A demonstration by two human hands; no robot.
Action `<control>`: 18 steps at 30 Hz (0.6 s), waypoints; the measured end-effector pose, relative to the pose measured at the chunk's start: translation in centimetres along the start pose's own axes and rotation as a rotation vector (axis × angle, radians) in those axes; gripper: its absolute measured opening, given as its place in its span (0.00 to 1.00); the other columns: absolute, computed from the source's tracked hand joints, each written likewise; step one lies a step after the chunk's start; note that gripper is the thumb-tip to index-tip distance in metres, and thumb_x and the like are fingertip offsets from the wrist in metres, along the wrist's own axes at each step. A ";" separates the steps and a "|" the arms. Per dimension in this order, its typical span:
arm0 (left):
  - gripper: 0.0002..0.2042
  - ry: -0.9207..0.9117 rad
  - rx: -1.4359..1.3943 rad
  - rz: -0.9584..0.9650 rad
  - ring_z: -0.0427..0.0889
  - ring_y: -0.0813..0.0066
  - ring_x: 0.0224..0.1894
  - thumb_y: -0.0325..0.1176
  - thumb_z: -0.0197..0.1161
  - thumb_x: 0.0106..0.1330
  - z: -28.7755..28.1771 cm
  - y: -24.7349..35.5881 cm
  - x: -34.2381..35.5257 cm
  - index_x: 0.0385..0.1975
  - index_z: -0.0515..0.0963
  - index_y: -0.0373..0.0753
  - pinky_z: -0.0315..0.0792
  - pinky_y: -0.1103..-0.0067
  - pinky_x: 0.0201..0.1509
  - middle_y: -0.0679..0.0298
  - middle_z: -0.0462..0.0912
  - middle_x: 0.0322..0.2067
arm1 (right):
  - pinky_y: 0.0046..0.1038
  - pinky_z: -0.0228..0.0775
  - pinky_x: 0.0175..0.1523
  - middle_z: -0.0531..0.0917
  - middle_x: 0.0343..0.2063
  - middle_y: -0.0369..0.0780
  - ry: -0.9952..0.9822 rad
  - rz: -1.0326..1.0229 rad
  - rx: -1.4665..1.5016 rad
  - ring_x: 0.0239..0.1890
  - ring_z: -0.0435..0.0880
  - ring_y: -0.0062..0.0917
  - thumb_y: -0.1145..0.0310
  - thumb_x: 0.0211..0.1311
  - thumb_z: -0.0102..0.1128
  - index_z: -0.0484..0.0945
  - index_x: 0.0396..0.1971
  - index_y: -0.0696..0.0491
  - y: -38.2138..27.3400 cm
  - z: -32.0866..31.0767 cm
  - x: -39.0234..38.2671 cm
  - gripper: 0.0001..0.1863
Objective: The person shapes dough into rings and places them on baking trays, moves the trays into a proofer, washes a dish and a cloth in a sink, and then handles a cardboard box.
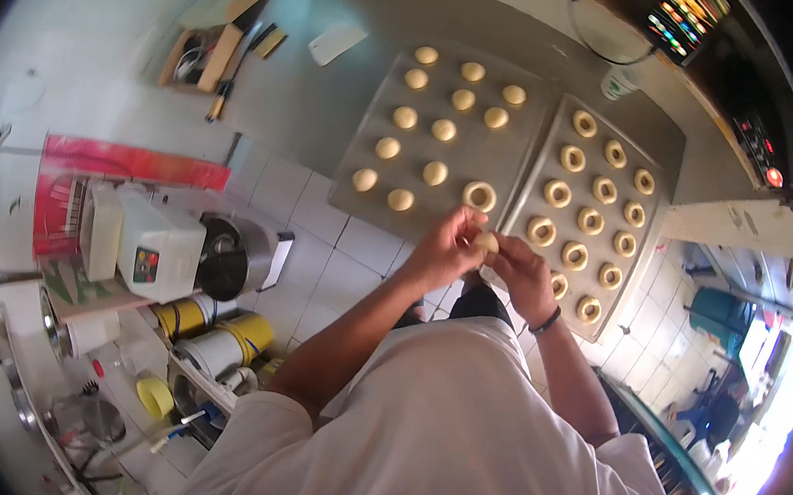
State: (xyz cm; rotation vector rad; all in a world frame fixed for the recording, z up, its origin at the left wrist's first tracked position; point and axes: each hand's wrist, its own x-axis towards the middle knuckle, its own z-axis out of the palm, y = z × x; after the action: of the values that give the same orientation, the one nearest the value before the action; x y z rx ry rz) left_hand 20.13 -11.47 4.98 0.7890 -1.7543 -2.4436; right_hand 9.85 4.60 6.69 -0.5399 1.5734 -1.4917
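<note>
My left hand (443,256) and my right hand (524,276) meet in front of my body, fingers closed around a small pale dough ball (486,242). Both sets of fingertips touch it. A dough ring (479,195) lies just beyond them on the left baking tray (480,151). Several round dough balls (435,173) are spread over the rest of that tray. The right baking tray (587,283) carries rows of dough rings (591,221), each with a hole in its middle. A dark band circles my right wrist.
On the metal table (287,97), a cardboard box (196,56), a brush (268,43) and a white card (337,44) lie at the far left. A white cup (618,82) stands beyond the right tray. Left of me are a mixer (226,256) and yellow buckets (247,333).
</note>
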 end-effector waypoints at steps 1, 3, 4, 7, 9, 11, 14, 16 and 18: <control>0.19 0.033 0.079 0.078 0.78 0.83 0.40 0.21 0.64 0.59 -0.8 -1.7 -1.9 0.51 0.71 0.37 0.75 0.81 0.45 0.66 0.79 0.39 | 0.25 0.74 0.55 0.80 0.47 0.38 -0.036 -0.027 -0.163 0.49 0.80 0.21 0.74 0.68 0.61 0.77 0.56 0.60 -0.9 1.4 -0.9 0.18; 0.18 0.118 0.249 0.165 0.80 0.79 0.39 0.20 0.63 0.58 -0.6 -1.1 -5.7 0.50 0.73 0.36 0.76 0.79 0.45 0.64 0.81 0.36 | 0.25 0.74 0.55 0.81 0.48 0.38 -0.048 -0.022 0.134 0.50 0.80 0.21 0.76 0.67 0.62 0.79 0.55 0.60 0.8 3.8 -3.0 0.17; 0.17 0.150 0.343 0.189 0.81 0.77 0.38 0.20 0.63 0.58 -0.8 -0.9 -7.5 0.49 0.74 0.36 0.76 0.77 0.45 0.63 0.81 0.34 | 0.25 0.74 0.55 0.82 0.46 0.38 -0.017 0.040 0.129 0.48 0.81 0.21 0.78 0.66 0.61 0.79 0.53 0.61 0.3 5.3 -3.9 0.16; 0.15 0.187 0.356 0.399 0.81 0.76 0.30 0.21 0.63 0.58 -1.4 -1.0 -11.2 0.46 0.74 0.34 0.76 0.76 0.38 0.62 0.80 0.26 | 0.25 0.74 0.56 0.83 0.43 0.38 0.012 -0.007 0.179 0.47 0.82 0.22 0.80 0.67 0.57 0.79 0.48 0.61 2.9 7.7 -5.3 0.11; 0.18 0.174 0.124 0.263 0.79 0.77 0.32 0.20 0.61 0.59 -2.1 -1.6 -12.9 0.51 0.71 0.35 0.74 0.76 0.38 0.61 0.79 0.28 | 0.23 0.73 0.50 0.84 0.39 0.36 0.069 -0.061 -0.022 0.41 0.80 0.19 0.77 0.65 0.59 0.79 0.45 0.60 3.5 10.1 -5.2 0.10; 0.20 0.167 -0.122 0.206 0.79 0.77 0.33 0.20 0.61 0.60 -3.4 -2.7 -14.6 0.53 0.69 0.36 0.74 0.76 0.39 0.61 0.78 0.30 | 0.22 0.73 0.48 0.82 0.37 0.36 -0.007 -0.149 -0.322 0.39 0.80 0.18 0.78 0.62 0.62 0.78 0.45 0.59 4.4 11.9 -4.3 0.11; 0.24 0.249 -0.118 0.152 0.77 0.77 0.37 0.20 0.60 0.59 -7.1 -4.9 -16.2 0.57 0.67 0.37 0.74 0.75 0.42 0.62 0.76 0.34 | 0.23 0.73 0.43 0.79 0.33 0.36 -0.114 -0.078 -0.451 0.36 0.78 0.19 0.76 0.57 0.65 0.77 0.39 0.57 5.6 13.8 -4.5 0.10; 0.27 0.399 0.576 0.372 0.76 0.75 0.40 0.19 0.60 0.58 -9.3 -5.6 -18.0 0.60 0.67 0.34 0.74 0.73 0.43 0.64 0.75 0.36 | 0.25 0.74 0.44 0.78 0.31 0.36 -0.263 -0.057 -0.670 0.38 0.78 0.21 0.75 0.56 0.66 0.77 0.36 0.57 4.6 15.4 -5.7 0.09; 0.30 0.298 0.508 0.304 0.77 0.74 0.43 0.20 0.59 0.60 -10.0 -5.5 -19.1 0.65 0.63 0.33 0.74 0.72 0.46 0.65 0.77 0.42 | 0.26 0.73 0.49 0.80 0.33 0.38 -0.312 0.078 -0.391 0.38 0.78 0.22 0.72 0.57 0.65 0.77 0.37 0.58 5.8 15.2 -6.0 0.10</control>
State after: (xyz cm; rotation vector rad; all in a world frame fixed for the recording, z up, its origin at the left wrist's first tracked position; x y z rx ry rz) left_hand 42.35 -12.29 4.94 0.7880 -2.1956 -1.6154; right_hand 26.82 1.80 4.49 -0.8776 1.6167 -0.9858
